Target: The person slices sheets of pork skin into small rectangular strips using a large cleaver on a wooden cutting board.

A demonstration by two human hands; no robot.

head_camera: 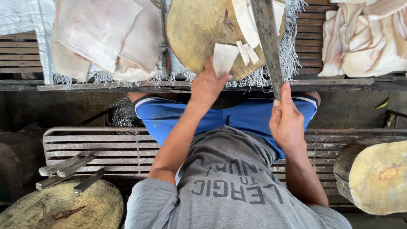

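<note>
A round wooden chopping block (pixel 199 29) lies on a fringed white cloth at the table's near edge. My left hand (pixel 207 85) grips a pale flat slab piece (pixel 224 57) at the block's front rim. Cut pale strips (pixel 248 53) lie beside it on the block. My right hand (pixel 287 118) holds the handle of a long heavy cleaver (pixel 266 38), whose dark blade reaches up across the block's right side.
Large pale slabs (pixel 97 34) are stacked at the left, and more cut pieces (pixel 364 38) are piled at the right. Below are a slatted metal bench (pixel 106 144), several knives (pixel 68 171), and two other wooden blocks (pixel 59 210) (pixel 377 176).
</note>
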